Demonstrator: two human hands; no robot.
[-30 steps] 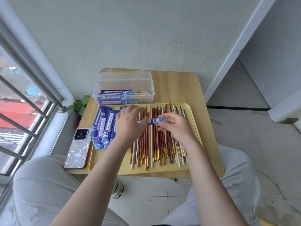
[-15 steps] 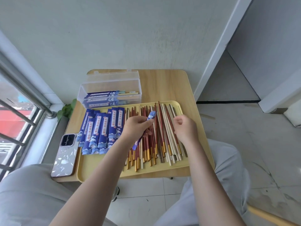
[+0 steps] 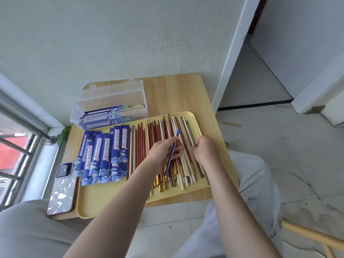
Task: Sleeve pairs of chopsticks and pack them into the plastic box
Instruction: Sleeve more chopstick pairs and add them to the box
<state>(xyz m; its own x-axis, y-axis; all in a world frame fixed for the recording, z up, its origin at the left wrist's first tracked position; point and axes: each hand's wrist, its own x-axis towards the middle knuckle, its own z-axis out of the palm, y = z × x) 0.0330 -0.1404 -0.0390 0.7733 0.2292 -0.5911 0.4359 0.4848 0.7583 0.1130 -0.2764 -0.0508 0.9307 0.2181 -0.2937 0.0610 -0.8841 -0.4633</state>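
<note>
Since a second ago our left hand (image 3: 161, 153) alone pinches the sleeve (image 3: 172, 149); our right hand (image 3: 204, 150) curls into loose chopsticks (image 3: 141, 144). Few pairs fill the plastic box (image 3: 109, 108); most remain.

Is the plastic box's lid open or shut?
Open. The plastic box has its clear lid tipped back behind it, and the sleeved pairs inside lie uncovered.

The blue paper sleeves (image 3: 104, 155) lying on the yellow tray to the left of the left hand (image 3: 163, 152) each carry a pale vertical strip of red Chinese characters, too small and blurred to read. No other writing shows.
</note>
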